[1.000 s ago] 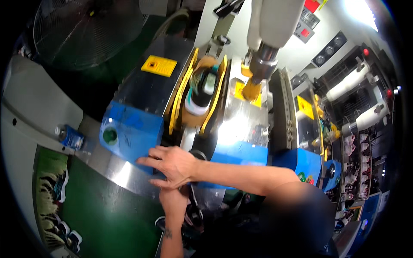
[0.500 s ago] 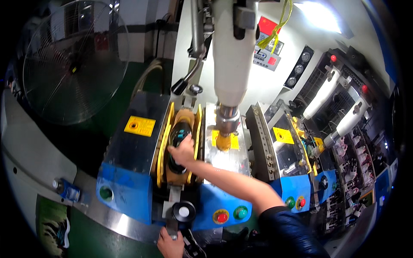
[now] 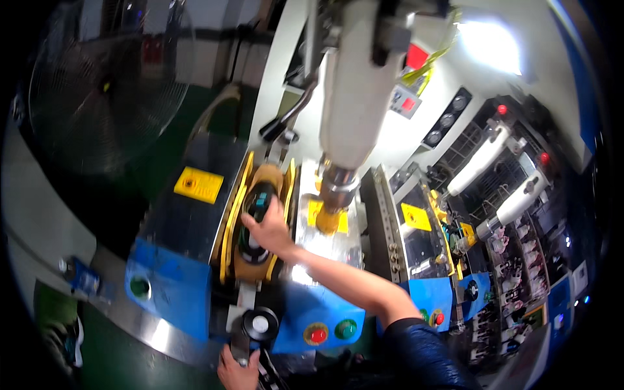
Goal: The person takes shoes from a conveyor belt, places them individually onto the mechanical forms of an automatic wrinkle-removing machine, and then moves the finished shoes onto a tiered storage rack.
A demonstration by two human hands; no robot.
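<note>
A black shoe (image 3: pixel 259 195) with a teal mark lies lengthwise on a tan pad (image 3: pixel 250 270) between two yellow side plates (image 3: pixel 235 218) of a press machine. My right hand (image 3: pixel 270 231) reaches in from the lower right and grips the shoe over its middle, hiding part of it. At the lower edge my left hand (image 3: pixel 237 372) is closed round the end of a flat metal bar (image 3: pixel 240 348), just below a black round knob (image 3: pixel 260 324). Beside it, a dark and white object (image 3: pixel 270 374) is partly cut off and cannot be made out.
A white press arm (image 3: pixel 354 104) with a yellow tip hangs right of the shoe. Red (image 3: pixel 318 335) and green (image 3: pixel 346 328) buttons sit on the blue front panel. More press stations and a rack of shoes (image 3: pixel 513 279) stand right; a big fan (image 3: pixel 107 88) stands far left.
The whole view has shifted, so the machine sits slightly further left. My right hand stays on the shoe and my left hand stays at the metal bar.
</note>
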